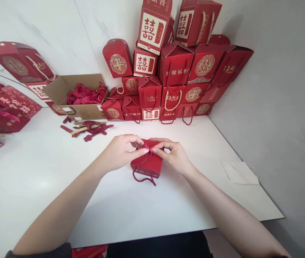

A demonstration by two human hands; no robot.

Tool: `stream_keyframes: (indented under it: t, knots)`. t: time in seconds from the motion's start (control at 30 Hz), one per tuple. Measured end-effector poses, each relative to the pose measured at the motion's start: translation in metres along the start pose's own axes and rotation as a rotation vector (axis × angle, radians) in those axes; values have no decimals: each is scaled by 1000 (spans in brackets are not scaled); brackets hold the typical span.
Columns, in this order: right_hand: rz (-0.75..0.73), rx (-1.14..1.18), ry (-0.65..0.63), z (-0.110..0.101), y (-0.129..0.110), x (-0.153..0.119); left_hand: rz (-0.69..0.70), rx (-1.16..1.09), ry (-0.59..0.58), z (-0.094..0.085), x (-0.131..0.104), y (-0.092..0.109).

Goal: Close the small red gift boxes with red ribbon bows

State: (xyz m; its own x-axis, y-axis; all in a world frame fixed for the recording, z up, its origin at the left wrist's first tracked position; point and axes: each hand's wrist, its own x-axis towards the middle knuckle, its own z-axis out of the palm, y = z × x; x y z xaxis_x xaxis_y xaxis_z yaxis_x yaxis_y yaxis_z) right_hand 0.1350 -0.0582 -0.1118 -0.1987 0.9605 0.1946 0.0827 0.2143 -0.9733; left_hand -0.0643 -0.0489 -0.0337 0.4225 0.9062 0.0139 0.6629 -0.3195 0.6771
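Note:
A small red gift box sits on the white table in front of me, its dark red rope handle hanging down the near side. On top of the box is a pinkish-red ribbon gathered at the middle. My left hand pinches the ribbon from the left between thumb and fingers. From the right, my right hand pinches it too, with the fingertips of both hands almost touching. The exact shape of the knot is partly hidden by the fingers.
Red gift boxes are stacked against the wall behind. A cardboard box of red ribbons stands back left, with loose strips before it. More red boxes are far left. A white sheet lies right.

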Motion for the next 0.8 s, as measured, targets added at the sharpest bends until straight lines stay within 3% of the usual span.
stream_keyframes:
  t: [0.13,0.27,0.57,0.7,0.8]
  knots:
    - [-8,-25,-18,-2,-2,-1,-59,-94,-47,-7,0,0]
    - [7,7,-29,-9,-4,0,-73,-36,-73,-12,0,-3]
    - [-54,-202,-43,-38,-9,1,-69,132,-97,-18,5,-18]
    - [5,-158,-106,-38,-6,3,49,99,-6,-11,8,-17]
    - [2,-110,-101,-33,-6,4,188,67,-66,-10,6,-11]
